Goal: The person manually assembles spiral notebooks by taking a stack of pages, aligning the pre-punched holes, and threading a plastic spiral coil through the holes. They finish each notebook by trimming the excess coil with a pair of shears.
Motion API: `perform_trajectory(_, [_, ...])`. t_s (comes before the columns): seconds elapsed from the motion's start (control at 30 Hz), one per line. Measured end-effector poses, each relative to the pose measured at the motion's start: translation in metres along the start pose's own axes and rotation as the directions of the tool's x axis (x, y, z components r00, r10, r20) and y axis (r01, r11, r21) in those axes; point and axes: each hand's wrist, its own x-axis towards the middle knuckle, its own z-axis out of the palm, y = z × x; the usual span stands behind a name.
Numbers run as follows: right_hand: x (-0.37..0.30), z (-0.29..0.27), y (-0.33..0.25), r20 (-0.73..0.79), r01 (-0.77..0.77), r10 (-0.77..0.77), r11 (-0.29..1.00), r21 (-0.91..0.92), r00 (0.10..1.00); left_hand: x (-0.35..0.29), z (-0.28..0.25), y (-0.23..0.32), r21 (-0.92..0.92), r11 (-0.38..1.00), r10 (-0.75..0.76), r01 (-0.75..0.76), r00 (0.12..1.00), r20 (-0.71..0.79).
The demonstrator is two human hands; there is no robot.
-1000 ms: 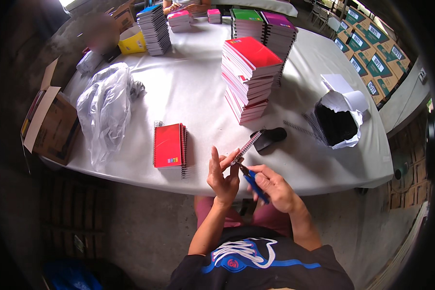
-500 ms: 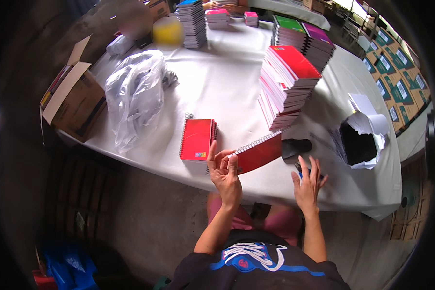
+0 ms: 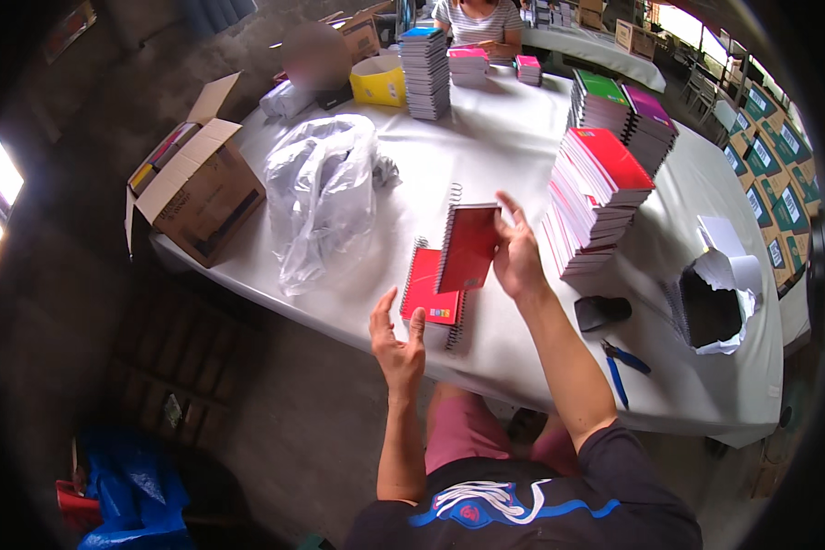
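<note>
A red spiral notebook (image 3: 470, 252) is held up by its right edge in my right hand (image 3: 520, 257), its wire binding on the left. Beneath it, partly covered, lies a small pile of red spiral notebooks (image 3: 428, 291) near the table's front edge. My left hand (image 3: 398, 346), fingers apart and holding nothing, is at the near left corner of that pile. To the right of my right forearm rest blue-handled pliers (image 3: 621, 367) and a dark, rounded object (image 3: 603, 313) whose kind I cannot make out.
A tall stack of red notebooks (image 3: 605, 183) stands on the right, with green (image 3: 600, 87) and purple (image 3: 649, 105) ones behind. Clear plastic bags (image 3: 316, 192) and an open carton (image 3: 211, 197) sit left. Torn wrapping (image 3: 729, 298) lies right. Another person (image 3: 479, 27) is across the table.
The red notebook has passed from my left hand to my right and moved left over the small pile. The right hand has left the pliers, now uncovered. The view has shifted.
</note>
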Motion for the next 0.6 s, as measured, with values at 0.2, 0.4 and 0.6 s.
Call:
perform_trajectory(0.2, [0.029,0.034,0.016,0.599,0.442,0.245,0.479,-0.758,0.762,-0.007,0.008,-0.048,0.047,0.997,-0.070,0.063,0.986,0.154])
perform_trajectory(0.4, [0.010,0.011,0.060,0.730,0.841,0.490,-0.012,-0.541,0.476,0.003,0.003,-0.049,-0.248,0.939,-0.142,0.240,0.923,0.357])
perform_trajectory(0.6, [-0.020,0.037,-0.054,0.787,0.779,-0.055,-0.115,-0.616,0.614,0.007,0.001,-0.032,-0.064,0.997,0.061,-0.042,0.937,0.344])
